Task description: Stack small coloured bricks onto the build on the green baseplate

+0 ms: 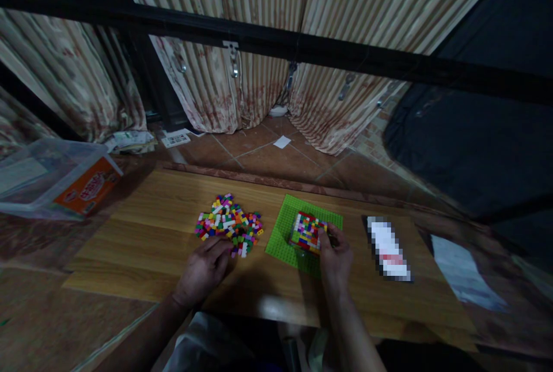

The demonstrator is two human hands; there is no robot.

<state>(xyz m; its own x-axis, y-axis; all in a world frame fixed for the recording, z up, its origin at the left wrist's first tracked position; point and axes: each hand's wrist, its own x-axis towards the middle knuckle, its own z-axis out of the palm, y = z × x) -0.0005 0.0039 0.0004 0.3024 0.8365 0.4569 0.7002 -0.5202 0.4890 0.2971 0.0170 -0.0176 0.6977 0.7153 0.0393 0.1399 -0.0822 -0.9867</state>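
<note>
A heap of small multicoloured toy building bricks (pixel 227 221) lies on the wooden table, left of centre. My left hand (pixel 207 265) is at the heap's near edge, its fingers curled together; whatever is between the fingertips is hidden. To the right lies a green studded baseplate (pixel 279 231). On it is a rectangular build of mixed-colour bricks (pixel 308 231), with white ones along its left side. My right hand (pixel 336 254) grips this build at its right side, the thumb on top and the fingers around the far right corner.
A phone with a pixelated screen (pixel 387 248) lies at the table's right. Beyond it is a pale sheet (pixel 466 271). A clear plastic box with an orange label (pixel 64 182) stands at the left. Striped curtains (pixel 259 84) hang behind a dark bar (pixel 268 32).
</note>
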